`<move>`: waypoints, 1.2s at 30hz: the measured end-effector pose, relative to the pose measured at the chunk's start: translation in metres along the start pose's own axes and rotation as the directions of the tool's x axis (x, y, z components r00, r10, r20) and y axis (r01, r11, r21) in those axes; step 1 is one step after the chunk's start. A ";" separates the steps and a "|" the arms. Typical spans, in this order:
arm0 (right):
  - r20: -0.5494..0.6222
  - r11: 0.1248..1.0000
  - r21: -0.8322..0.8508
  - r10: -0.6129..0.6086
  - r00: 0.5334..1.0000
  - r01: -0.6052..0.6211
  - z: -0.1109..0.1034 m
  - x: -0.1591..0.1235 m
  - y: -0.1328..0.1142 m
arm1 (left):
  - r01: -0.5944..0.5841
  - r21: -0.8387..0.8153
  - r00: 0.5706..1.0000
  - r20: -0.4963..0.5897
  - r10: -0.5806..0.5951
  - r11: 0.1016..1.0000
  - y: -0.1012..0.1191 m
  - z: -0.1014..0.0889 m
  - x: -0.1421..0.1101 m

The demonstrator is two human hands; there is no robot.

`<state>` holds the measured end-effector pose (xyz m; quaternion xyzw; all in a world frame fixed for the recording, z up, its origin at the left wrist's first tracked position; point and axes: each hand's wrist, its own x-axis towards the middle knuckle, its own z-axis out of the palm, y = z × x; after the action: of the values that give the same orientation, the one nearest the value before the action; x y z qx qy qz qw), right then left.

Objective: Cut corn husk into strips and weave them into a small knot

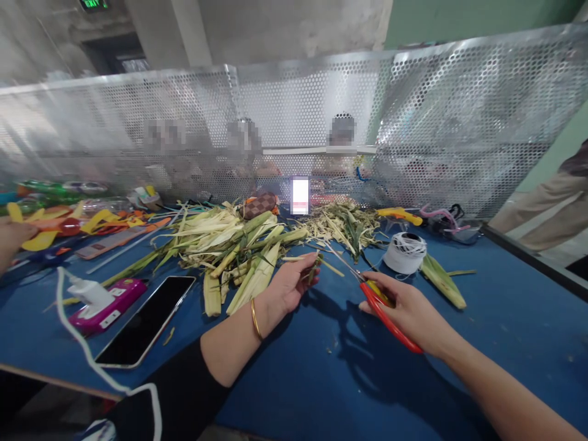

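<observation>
My left hand (290, 285), with a gold bangle at the wrist, pinches a small piece of corn husk (315, 269) over the blue table (294, 380). Facing it, my right hand (411, 309) grips scissors (390, 324) with red and yellow handles. Their blades point up and left, past the held husk; I cannot tell whether they touch it. A pile of pale green corn husks (220, 239) lies left of my left hand. Beyond both hands sits a heap of shredded husk trimmings (344, 223). A spool of white thread (405, 254) stands just behind my right hand.
At left lie a black-screened phone (149, 321) and a purple power strip (108, 306) with a white charger and cable. A lit phone (300, 196) leans before the perforated metal screen (294, 92). A husk (443, 282) and yellow glue gun (399, 215) lie right. Another person's hand (13, 239) shows far left.
</observation>
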<state>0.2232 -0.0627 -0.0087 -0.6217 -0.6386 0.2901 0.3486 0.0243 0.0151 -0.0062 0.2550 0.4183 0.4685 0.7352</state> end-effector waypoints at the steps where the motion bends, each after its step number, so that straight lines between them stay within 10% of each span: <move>1: -0.028 0.999 -0.052 -0.014 1.000 0.013 0.000 0.001 0.002 | 0.018 -0.025 1.000 0.008 -0.017 1.000 0.001 0.000 -0.001; 18: -0.021 0.905 -0.286 -0.334 0.942 0.314 0.006 -0.002 0.007 | 0.122 -0.269 0.990 0.103 -0.097 0.955 -0.004 0.005 -0.008; 36: -0.005 0.843 -0.434 -0.356 0.934 0.319 0.014 -0.004 0.009 | 0.181 -0.269 0.980 0.125 -0.153 0.946 -0.004 0.008 -0.010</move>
<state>0.2170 -0.0649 -0.0246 -0.5723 -0.7702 0.0509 0.2769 0.0312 0.0043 -0.0014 0.1361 0.3299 0.4450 0.8213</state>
